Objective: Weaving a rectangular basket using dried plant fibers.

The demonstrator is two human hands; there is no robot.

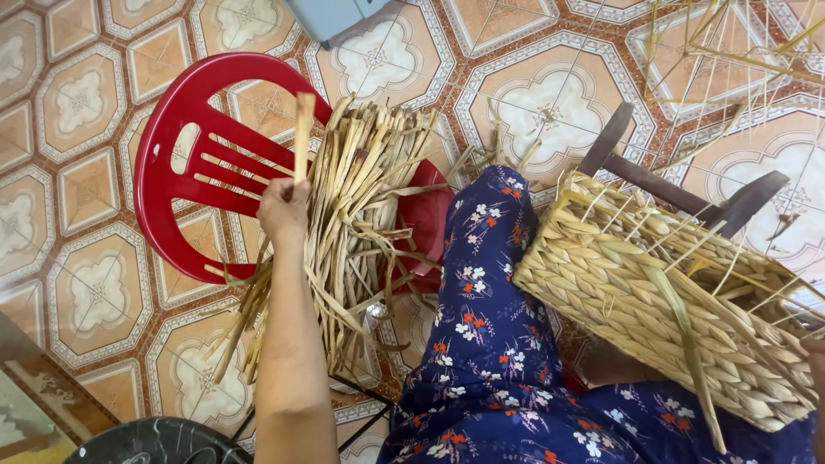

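My left hand [283, 209] grips one flat dried straw strip [302, 137] and holds it upright beside a big bundle of dried straw strips [361, 215]. The bundle lies across a red plastic chair [185, 146]. A half-woven straw basket [662, 292] rests on my lap at the right, with thin bare stakes sticking out of it. My right hand [816, 361] shows only as a sliver at the right edge, by the basket's far end. Whether it grips the basket is hidden.
The floor is patterned tile [86, 283]. A dark wooden stool or frame [679, 193] stands behind the basket. Loose thin straw stalks [739, 51] fill the upper right. A dark round object [159, 442] sits at the bottom left, a grey-blue box [335, 17] at the top.
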